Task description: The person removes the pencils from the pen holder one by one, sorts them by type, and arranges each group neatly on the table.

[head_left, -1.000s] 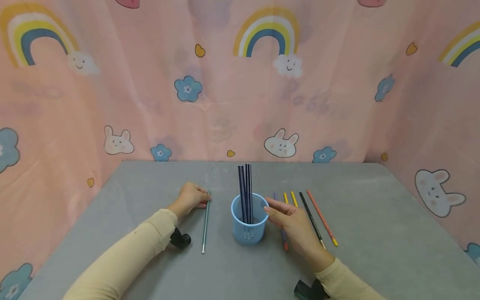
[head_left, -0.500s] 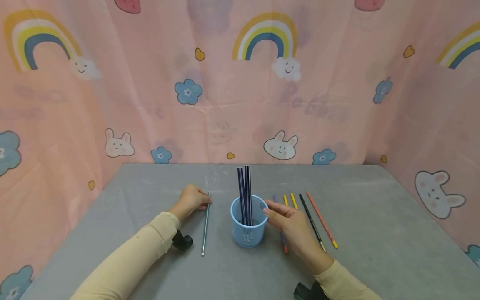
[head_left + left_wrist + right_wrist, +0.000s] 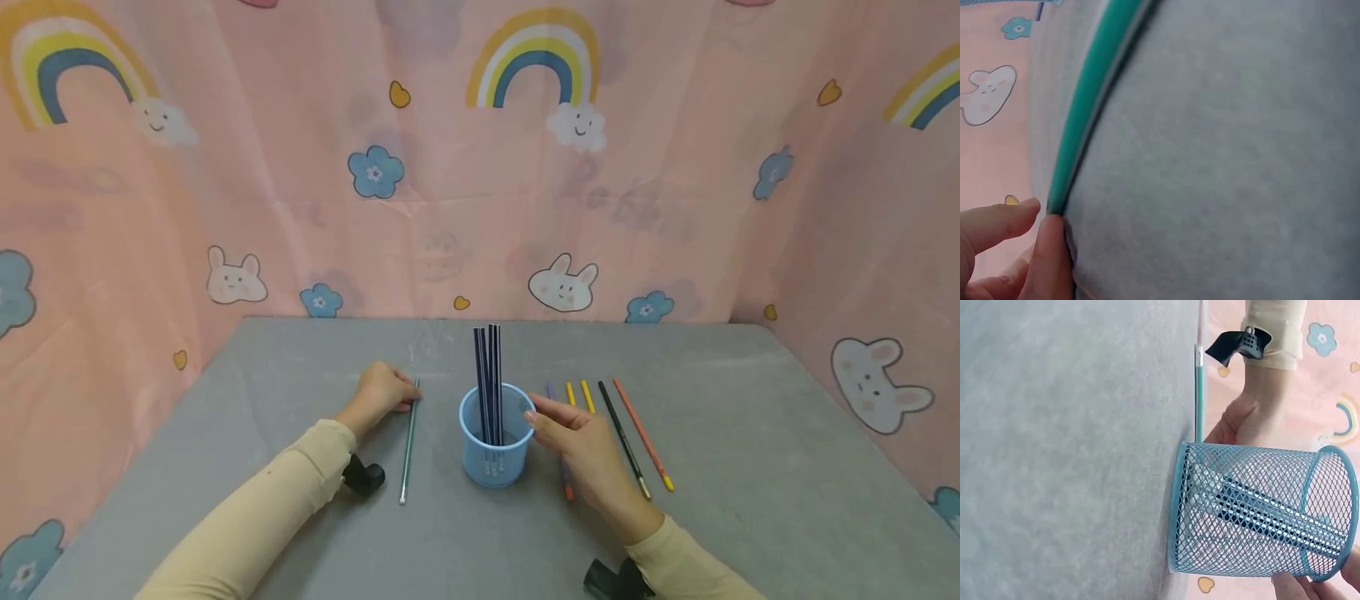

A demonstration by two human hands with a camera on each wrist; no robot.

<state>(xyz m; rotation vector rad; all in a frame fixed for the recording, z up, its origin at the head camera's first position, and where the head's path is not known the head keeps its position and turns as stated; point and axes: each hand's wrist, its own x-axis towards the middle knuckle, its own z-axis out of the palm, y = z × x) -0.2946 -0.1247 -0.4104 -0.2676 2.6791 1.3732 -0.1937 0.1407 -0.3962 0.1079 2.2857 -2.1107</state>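
Right wrist alone resolves mesh of cup (image 3: 1266, 481); right fingers (image 3: 1288, 588) clamping rim (image 3: 1355, 506), left fingers (image 3: 1051, 250) apart at green pencil (image 3: 1087, 97).

Soft light casts faint shadows on the grey table (image 3: 750, 467); the left wrist view looks blurry.

Green pencil (image 3: 1084, 100), blue cup (image 3: 1260, 557) (mesh-patterned)

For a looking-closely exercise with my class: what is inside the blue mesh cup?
Inside the blue mesh cup lean dark striped sticks, rising above its rim. Their lower ends show faintly through the mesh. Any sticks hidden behind others cannot be seen or counted.
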